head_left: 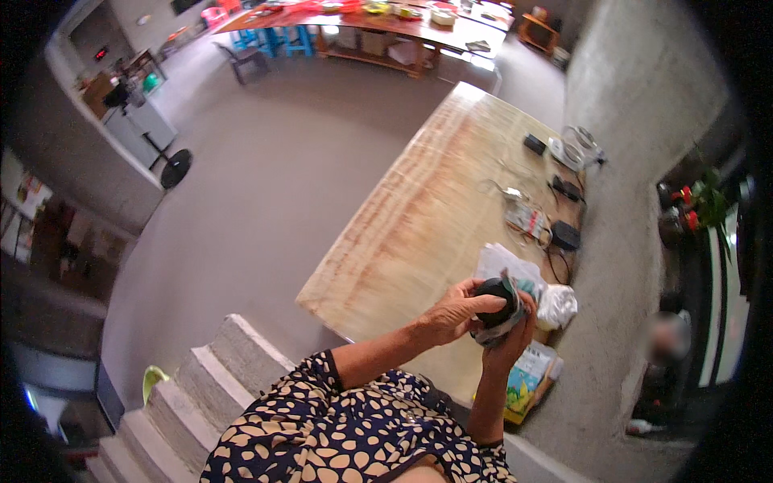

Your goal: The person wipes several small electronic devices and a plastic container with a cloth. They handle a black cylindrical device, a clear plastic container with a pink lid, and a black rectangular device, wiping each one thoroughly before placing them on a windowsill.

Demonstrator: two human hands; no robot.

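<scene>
Both hands are busy over the near end of the counter (pixel 403 233). Left hand (pixel 457 312) has its grip curled snugly round a black rounded object (pixel 489 296), thumb across the front; right hand (pixel 517 326) has its fingers closed on the greyish wrap (pixel 506 328) against it. Cloth or plastic? Can't tell.

Right side's the tight bit: white paper (pixel 493 259), a crumpled white bag (pixel 557 306) and a yellow-and-blue packet (pixel 527 378) sit close by, and the concrete wall (pixel 620 121) runs just past that edge. Left's roomier, with plenty of bare surface out to the long edge, then wide grey floor (pixel 241 193).
</scene>
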